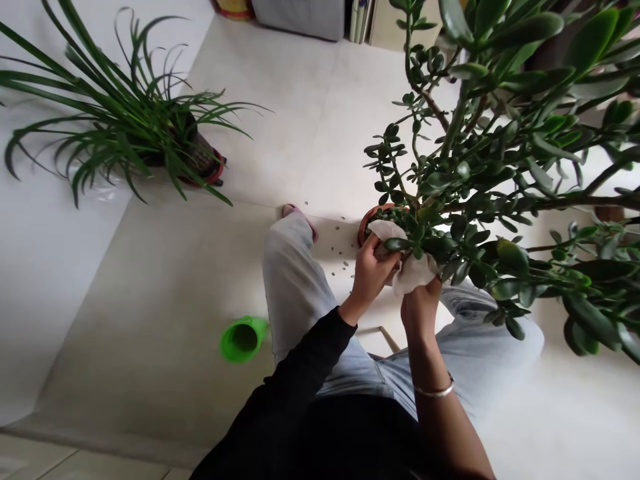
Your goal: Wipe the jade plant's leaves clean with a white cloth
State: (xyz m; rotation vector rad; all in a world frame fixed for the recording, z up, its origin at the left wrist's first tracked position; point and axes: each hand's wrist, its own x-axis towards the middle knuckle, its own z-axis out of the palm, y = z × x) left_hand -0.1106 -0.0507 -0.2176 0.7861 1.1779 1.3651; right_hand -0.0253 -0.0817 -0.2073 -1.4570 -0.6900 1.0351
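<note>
Both hands are up in the lower branches of the jade plant (500, 153). They meet on a white cloth (413, 272).

Left hand (370, 270): black sleeve, fingers (374, 245) curled and pinching the upper fold of the cloth. That fold lies just above the fingertips, against a cluster of leaves.

Right hand (421, 305): bare forearm with a metal bangle (436, 392) on the wrist, back of the hand toward the camera. The cloth drapes over its fingers and leaves cross in front. I cannot tell whether those fingers are spread or closed. The hand touches the cloth from below.

In the way: thick leaves and a long side branch hang right of and above both sets of fingers, hiding much of the cloth's right edge. One dark leaf lies across the cloth between the hands.

Around:
- The plant's terracotta pot (367, 221) stands just beyond the left fingers, its rim partly covered by foliage.
- Small fallen leaves (345, 259) are scattered on the pale floor (165, 280), just left of the left fingers.
- Knees in light grey trousers (295, 280) sit below and to either side of the hands, with a pink slipper (299, 213) at the far end of the left leg.
- A green cup (243, 339) lies on its side, well left of and below the left hand.
- A grassy potted plant (125, 127) stands far to the left, well apart.
</note>
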